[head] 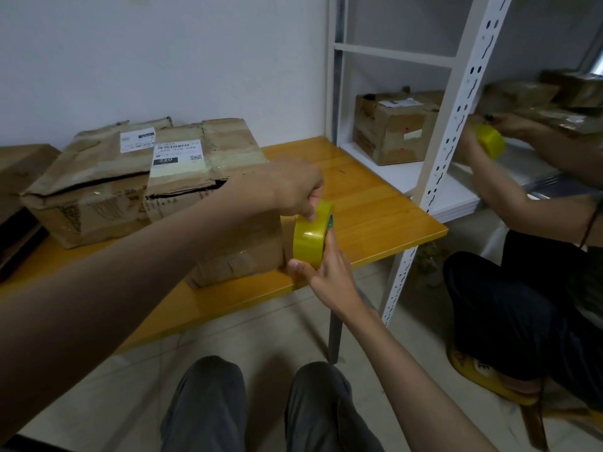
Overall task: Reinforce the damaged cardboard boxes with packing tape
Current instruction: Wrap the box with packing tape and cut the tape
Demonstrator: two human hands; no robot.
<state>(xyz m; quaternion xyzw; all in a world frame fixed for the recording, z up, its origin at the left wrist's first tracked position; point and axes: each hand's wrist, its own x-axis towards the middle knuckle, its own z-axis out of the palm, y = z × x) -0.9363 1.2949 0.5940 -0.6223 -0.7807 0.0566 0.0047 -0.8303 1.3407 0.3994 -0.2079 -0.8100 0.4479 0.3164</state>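
A yellow roll of packing tape is held upright in front of the right end of a torn cardboard box on a yellow wooden table. My right hand grips the roll from below, thumb on its outer face. From above, my left hand pinches the roll's top edge with its fingertips. The box has a white label and a dark split along its front flap. A second crushed box lies against its left side.
A white metal shelf upright stands right of the table, with a taped box on a shelf board. A second person sits at the right and holds another yellow tape roll against boxes. My knees are below.
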